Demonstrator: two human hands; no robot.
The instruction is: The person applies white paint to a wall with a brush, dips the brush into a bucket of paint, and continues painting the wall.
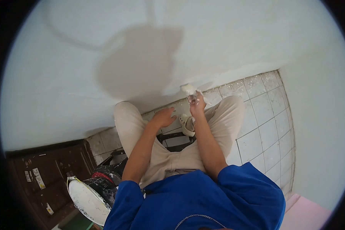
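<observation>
My right hand [196, 104] is wrapped round a paintbrush [188, 89] whose pale, paint-covered head points up toward the white wall [226, 42]. White paint smears the fingers, and a thin whitish strip sticks out beside them. My left hand [165, 117] hangs between the knees with its fingers loosely apart and nothing in it. Below it, a cream clog [186, 125] is on my foot on the tiled floor.
A paint-splashed bucket [89, 202] with white inside its rim stands at my left, by a brown door [51, 180]. Under me is a dark frame [176, 141]. Spattered tiles [262, 126] run along the wall to a corner on the right.
</observation>
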